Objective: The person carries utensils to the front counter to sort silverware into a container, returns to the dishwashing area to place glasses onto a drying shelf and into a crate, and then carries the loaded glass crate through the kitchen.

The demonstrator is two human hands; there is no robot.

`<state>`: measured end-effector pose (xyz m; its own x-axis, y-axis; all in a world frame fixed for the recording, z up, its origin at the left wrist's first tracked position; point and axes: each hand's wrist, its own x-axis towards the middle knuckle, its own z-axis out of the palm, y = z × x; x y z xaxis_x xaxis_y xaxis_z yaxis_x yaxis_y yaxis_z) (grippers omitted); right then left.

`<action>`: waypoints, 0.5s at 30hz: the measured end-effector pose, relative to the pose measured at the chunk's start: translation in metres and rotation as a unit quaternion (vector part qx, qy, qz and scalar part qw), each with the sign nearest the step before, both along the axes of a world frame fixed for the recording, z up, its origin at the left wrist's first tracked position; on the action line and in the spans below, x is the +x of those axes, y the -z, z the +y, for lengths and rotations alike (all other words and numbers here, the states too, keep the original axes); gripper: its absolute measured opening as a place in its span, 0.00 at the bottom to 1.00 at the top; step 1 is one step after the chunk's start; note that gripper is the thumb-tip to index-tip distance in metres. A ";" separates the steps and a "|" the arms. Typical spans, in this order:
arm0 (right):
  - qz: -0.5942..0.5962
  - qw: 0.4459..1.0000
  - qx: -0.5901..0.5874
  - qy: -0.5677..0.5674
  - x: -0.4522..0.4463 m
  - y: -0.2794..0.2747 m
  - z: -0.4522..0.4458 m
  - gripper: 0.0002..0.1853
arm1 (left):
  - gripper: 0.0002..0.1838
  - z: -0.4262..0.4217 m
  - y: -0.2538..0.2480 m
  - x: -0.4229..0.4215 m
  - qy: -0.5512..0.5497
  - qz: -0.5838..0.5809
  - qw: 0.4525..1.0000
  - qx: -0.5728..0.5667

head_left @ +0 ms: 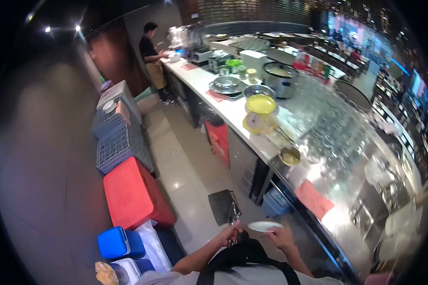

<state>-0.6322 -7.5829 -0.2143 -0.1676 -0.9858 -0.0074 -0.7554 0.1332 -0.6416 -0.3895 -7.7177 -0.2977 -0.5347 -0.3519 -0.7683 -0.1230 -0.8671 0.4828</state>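
Low in the head view, my left hand is closed around some metal utensils that point up and away from me. To its right, my right hand grips the edge of a small white plate. The plate is between my two hands, in front of my dark apron. Beyond the plate, a salmon-coloured cloth lies on the metal counter.
The long counter carries a large pot, a yellow scale, a metal bowl and many glasses. A red cooler, blue cooler and racks line the left. A person stands at the far end.
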 end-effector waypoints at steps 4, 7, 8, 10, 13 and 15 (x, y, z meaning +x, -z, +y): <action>-0.012 0.962 -0.049 -0.270 0.049 -0.037 -0.212 0.13 | 0.25 -0.124 -0.039 0.037 -0.180 0.071 0.979 -0.066; -0.014 0.901 -0.109 -0.419 0.087 -0.081 -0.344 0.17 | 0.16 -0.191 -0.081 0.081 -0.369 0.018 0.921 -0.120; -0.028 0.877 -0.084 -0.471 0.099 -0.100 -0.379 0.22 | 0.15 -0.208 -0.099 0.102 -0.386 0.011 0.916 -0.106; -0.093 0.844 -0.039 -0.526 0.121 -0.099 -0.440 0.26 | 0.13 -0.236 -0.113 0.131 -0.443 0.011 0.889 -0.115; -0.251 0.779 0.098 -0.567 0.157 -0.086 -0.517 0.33 | 0.10 -0.281 -0.126 0.165 -0.492 -0.036 0.855 -0.161; -0.327 0.794 0.150 -0.489 0.180 -0.071 -0.553 0.33 | 0.09 -0.324 -0.129 0.185 -0.476 -0.067 0.857 -0.185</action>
